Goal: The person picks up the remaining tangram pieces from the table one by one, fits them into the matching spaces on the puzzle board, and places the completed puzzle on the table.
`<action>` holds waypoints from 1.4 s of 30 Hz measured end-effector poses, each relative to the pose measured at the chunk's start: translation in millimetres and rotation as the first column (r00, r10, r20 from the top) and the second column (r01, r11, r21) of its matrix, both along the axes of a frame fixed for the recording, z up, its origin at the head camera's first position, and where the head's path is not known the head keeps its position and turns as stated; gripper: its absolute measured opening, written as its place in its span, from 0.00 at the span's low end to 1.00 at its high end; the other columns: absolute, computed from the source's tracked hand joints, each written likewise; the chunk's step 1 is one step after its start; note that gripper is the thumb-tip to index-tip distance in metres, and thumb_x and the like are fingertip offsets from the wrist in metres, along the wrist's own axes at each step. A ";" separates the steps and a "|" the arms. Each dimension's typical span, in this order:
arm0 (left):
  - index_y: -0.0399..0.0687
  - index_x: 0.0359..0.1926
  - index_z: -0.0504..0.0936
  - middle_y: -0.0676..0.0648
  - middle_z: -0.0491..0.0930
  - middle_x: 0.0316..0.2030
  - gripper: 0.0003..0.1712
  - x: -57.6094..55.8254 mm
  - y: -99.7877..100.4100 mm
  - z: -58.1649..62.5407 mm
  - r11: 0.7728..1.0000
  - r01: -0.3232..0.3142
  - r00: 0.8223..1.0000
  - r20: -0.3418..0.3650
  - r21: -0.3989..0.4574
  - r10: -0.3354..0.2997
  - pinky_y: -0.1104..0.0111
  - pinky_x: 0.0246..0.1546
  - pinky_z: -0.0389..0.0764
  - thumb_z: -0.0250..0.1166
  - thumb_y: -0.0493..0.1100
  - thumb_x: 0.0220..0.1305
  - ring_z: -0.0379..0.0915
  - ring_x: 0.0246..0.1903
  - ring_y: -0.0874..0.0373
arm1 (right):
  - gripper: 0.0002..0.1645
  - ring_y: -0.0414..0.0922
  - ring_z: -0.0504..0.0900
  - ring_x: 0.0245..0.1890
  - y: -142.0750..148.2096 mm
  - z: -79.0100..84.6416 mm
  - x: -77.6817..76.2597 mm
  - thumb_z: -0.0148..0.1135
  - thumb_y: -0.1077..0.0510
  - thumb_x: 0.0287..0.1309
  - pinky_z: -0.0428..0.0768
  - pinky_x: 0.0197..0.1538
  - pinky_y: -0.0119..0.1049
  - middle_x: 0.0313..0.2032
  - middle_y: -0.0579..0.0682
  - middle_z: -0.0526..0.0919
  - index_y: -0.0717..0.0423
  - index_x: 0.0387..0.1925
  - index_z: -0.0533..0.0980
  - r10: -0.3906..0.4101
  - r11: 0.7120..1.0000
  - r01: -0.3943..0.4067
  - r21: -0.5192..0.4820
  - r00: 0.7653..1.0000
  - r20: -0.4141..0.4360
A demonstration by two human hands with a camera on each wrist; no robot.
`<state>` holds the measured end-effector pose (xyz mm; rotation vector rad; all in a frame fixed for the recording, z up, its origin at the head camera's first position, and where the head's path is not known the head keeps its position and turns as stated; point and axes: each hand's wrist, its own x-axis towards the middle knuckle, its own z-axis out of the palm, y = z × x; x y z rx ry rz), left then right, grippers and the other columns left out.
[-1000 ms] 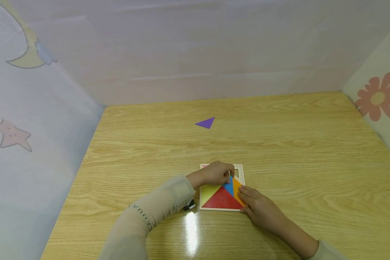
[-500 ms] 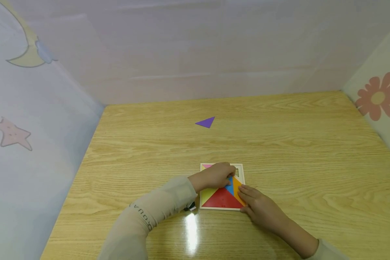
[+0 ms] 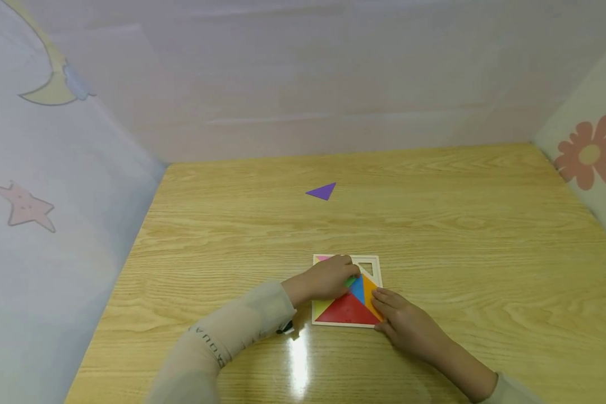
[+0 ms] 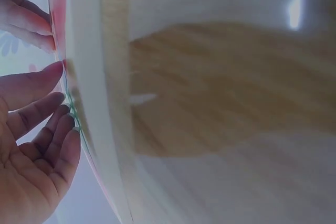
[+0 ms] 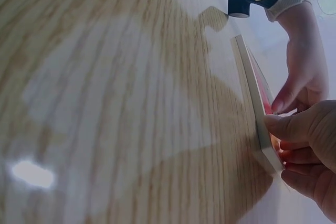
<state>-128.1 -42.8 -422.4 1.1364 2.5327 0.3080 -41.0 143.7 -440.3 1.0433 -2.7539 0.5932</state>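
Note:
A wooden tangram tray (image 3: 380, 274) lies near the front of the table with coloured pieces in it. A red triangle (image 3: 348, 312), a blue piece (image 3: 358, 289) and an orange piece (image 3: 369, 293) show fully or nearly so. My left hand (image 3: 327, 279) reaches over the tray, its fingertips on a green piece (image 3: 351, 281) that it partly covers. In the left wrist view the thumb rests by the red edge. My right hand (image 3: 409, 325) rests at the tray's right front corner, fingertips on the orange piece and thumb (image 5: 281, 125) against the rim.
A purple triangle (image 3: 323, 192) lies apart, farther back on the wooden table (image 3: 459, 224). The tray's far right corner has a cut-out. Pink and yellow pieces (image 3: 320, 308) are partly under the left hand. Fabric walls (image 3: 333, 84) stand behind and beside the table.
My left hand has shifted left from the tray's upper right area, uncovering the cut-out and more of the blue piece; green shows under its fingers. The right hand stays put.

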 end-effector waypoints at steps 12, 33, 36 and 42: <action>0.45 0.43 0.76 0.50 0.68 0.40 0.17 9.9 -26.5 2.6 0.998 0.039 0.998 -0.059 0.050 -0.036 0.78 0.45 0.65 0.63 0.42 0.51 0.63 0.43 0.59 | 0.27 0.54 0.72 0.47 2.4 -1.5 -0.7 0.68 0.59 0.37 0.73 0.45 0.44 0.44 0.62 0.75 0.72 0.40 0.74 0.000 1.000 0.000 -0.009 1.000 0.031; 0.43 0.44 0.76 0.49 0.70 0.43 0.18 -20.1 -49.4 4.8 0.983 -0.126 0.992 0.021 0.132 0.125 0.72 0.47 0.67 0.63 0.42 0.51 0.63 0.45 0.56 | 0.27 0.53 0.72 0.47 0.8 -2.6 -0.7 0.69 0.58 0.36 0.73 0.45 0.44 0.44 0.61 0.75 0.71 0.40 0.75 -0.012 1.000 0.012 -0.005 0.998 0.054; 0.41 0.45 0.75 0.47 0.70 0.43 0.18 -29.0 -52.1 6.7 0.976 -0.157 0.987 0.036 0.151 0.154 0.69 0.46 0.68 0.62 0.42 0.52 0.64 0.45 0.55 | 0.27 0.53 0.72 0.47 0.5 -2.4 -0.6 0.69 0.58 0.36 0.74 0.44 0.44 0.44 0.61 0.75 0.71 0.40 0.75 -0.009 1.000 0.009 -0.005 0.998 0.055; 0.38 0.47 0.73 0.44 0.70 0.44 0.20 -45.3 -55.5 10.7 0.965 -0.204 0.979 0.041 0.168 0.199 0.66 0.47 0.68 0.61 0.43 0.53 0.65 0.45 0.52 | 0.27 0.54 0.72 0.47 0.7 -0.3 -0.1 0.68 0.58 0.37 0.73 0.45 0.44 0.45 0.61 0.75 0.71 0.41 0.74 -0.007 1.000 0.007 -0.001 0.997 0.073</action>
